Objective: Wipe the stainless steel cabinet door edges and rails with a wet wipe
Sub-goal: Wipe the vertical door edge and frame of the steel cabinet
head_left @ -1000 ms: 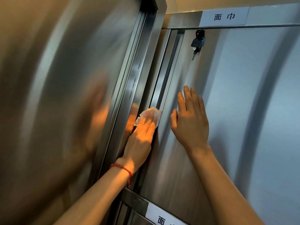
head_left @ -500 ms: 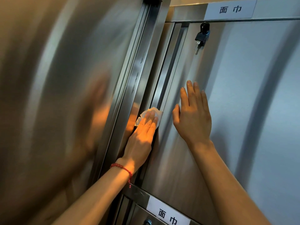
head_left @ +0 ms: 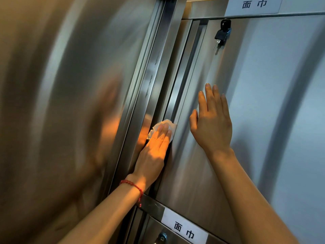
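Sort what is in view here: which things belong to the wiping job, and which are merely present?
Part of the job:
- wet wipe, pressed under the left hand
- door edge rail being wiped
- cabinet door, with the right hand laid flat on it

Merely present:
- key hanging in the lock
- upper label
- lower label
- red bracelet

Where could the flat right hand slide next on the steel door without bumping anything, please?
Bare steel lies above the right hand, up to the black key, and rightward. It is crowded leftward: the left hand presses the white wet wipe on the door edge.
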